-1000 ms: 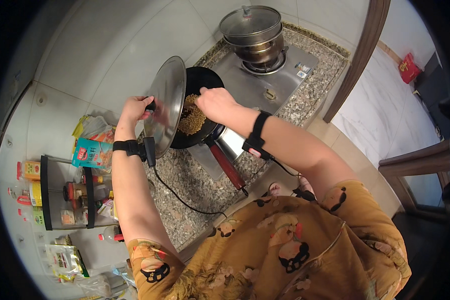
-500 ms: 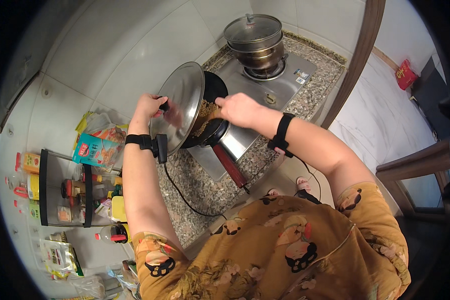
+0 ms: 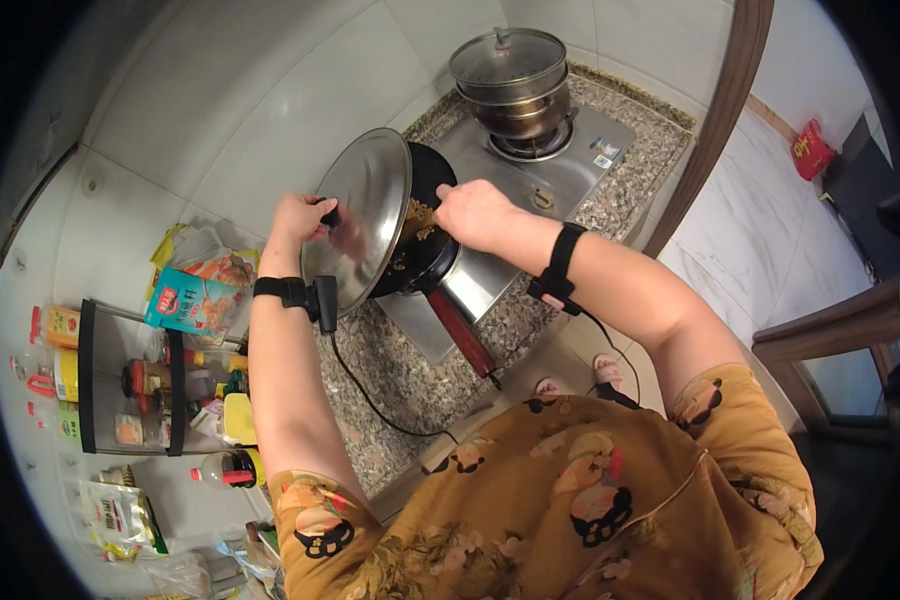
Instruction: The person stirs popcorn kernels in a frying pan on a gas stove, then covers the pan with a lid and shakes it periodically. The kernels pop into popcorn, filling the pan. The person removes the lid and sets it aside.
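My left hand [image 3: 300, 222] is closed on the black knob of a round metal pan lid [image 3: 370, 215], which is tilted on edge over the left side of a black wok [image 3: 430, 172]. Small tan pieces of food [image 3: 420, 222], like beans or peanuts, lie in the wok, partly covered by the lid. Over the wok's right side my right hand [image 3: 475, 213] is closed, apparently on a wooden spatula that is now almost hidden by the fingers and lid. The wok's reddish-brown handle [image 3: 460, 333] points toward me.
A steel steamer pot with a glass lid [image 3: 510, 85] stands on the far burner of the gas stove [image 3: 595, 125]. Speckled granite counter [image 3: 370, 400] surrounds the stove. On the left are a rack [image 3: 130, 375] of bottles and jars and a blue food pouch [image 3: 195, 300]. A wooden door frame [image 3: 710, 130] rises at right.
The food has shifted in the wok, leaving more dark pan bottom bare near the handle. My right hand has moved slightly, and the brown spatula beside it shows less. The lid stays nearly in place.
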### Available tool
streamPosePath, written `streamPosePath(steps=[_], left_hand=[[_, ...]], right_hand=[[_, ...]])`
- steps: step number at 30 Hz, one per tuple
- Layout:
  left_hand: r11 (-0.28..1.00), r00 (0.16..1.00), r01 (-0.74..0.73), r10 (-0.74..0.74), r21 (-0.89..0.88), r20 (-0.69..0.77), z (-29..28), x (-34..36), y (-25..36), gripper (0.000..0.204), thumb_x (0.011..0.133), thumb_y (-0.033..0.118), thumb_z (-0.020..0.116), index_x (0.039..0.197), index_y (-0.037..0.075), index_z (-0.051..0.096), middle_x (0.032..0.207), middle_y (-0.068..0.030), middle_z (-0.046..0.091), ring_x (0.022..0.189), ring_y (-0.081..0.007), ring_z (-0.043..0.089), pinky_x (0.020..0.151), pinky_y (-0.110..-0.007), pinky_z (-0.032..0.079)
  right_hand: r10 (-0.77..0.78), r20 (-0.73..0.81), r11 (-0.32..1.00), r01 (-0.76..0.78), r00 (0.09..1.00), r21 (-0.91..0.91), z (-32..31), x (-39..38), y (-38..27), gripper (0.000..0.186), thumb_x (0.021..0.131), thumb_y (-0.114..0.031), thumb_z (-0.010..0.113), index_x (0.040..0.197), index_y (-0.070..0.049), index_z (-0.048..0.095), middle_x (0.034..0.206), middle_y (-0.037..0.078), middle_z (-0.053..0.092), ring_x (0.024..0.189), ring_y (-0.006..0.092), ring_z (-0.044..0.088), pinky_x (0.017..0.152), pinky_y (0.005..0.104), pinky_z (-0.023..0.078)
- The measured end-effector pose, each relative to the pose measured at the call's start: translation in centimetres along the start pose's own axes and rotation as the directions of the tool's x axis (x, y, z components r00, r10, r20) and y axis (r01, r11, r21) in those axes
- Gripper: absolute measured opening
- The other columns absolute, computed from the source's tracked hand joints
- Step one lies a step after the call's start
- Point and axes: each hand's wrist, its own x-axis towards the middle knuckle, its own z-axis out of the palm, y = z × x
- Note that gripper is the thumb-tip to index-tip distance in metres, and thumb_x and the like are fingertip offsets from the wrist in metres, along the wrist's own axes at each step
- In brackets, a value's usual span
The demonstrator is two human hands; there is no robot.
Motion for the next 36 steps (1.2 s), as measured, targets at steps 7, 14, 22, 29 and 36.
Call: streamPosePath(steps=[7,14,22,29,36], left_hand=[[0.998,0.999,0.045,-0.046,-0.047,-0.013,-0.2,0.2,-1.8,0.033,0.086,0.027,0.075,0.101,-0.002,0.071,0.078,-0.0060,0.067,0.050,-0.0115,0.055,0.045,-0.025,0.047],[0.997,0.999,0.048,-0.048,-0.054,0.012,-0.9,-0.4,-1.4,0.029,0.089,0.029,0.072,0.098,0.001,0.073,0.079,-0.0047,0.068,0.050,-0.0103,0.054,0.045,-0.024,0.047],[0.996,0.995,0.091,-0.090,-0.027,0.031,-2.1,-0.6,-0.8,0.036,0.090,0.034,0.072,0.109,0.004,0.071,0.081,-0.0007,0.068,0.055,-0.0087,0.056,0.053,-0.024,0.049],[0.994,0.996,0.089,-0.091,-0.066,-0.020,-2.6,-1.6,-2.3,0.034,0.090,0.034,0.073,0.106,0.004,0.072,0.081,-0.0013,0.069,0.054,-0.0083,0.055,0.051,-0.023,0.048],[0.999,0.999,0.044,-0.044,0.007,-0.002,-0.9,-0.6,-0.6,0.031,0.088,0.030,0.075,0.102,0.002,0.073,0.080,-0.0026,0.067,0.054,-0.0090,0.054,0.049,-0.024,0.049]], right_hand=[[0.009,0.083,0.994,0.000,0.997,-0.109,-6.4,-1.7,2.8,0.019,0.085,-0.015,0.062,0.094,-0.008,0.076,0.099,0.012,0.071,0.094,0.0279,0.070,0.075,0.0381,0.057],[0.057,0.073,0.996,-0.052,0.996,-0.073,-1.9,1.9,1.1,0.022,0.085,-0.014,0.061,0.100,-0.006,0.075,0.109,0.015,0.067,0.100,0.0280,0.068,0.076,0.0373,0.057],[0.054,-0.133,0.993,-0.039,0.990,0.115,4.4,4.5,-1.1,0.019,0.083,-0.015,0.056,0.083,-0.005,0.072,0.095,0.018,0.065,0.081,0.0308,0.070,0.070,0.0399,0.057],[-0.032,0.000,0.990,0.031,0.999,0.134,-2.0,-0.9,-0.1,0.019,0.082,-0.011,0.060,0.092,-0.004,0.074,0.103,0.016,0.067,0.094,0.0296,0.070,0.076,0.0382,0.057],[0.004,-0.008,0.997,-0.005,1.000,-0.071,0.6,1.0,0.5,0.019,0.080,-0.014,0.062,0.091,-0.006,0.075,0.100,0.016,0.068,0.086,0.0280,0.071,0.070,0.0379,0.057]])
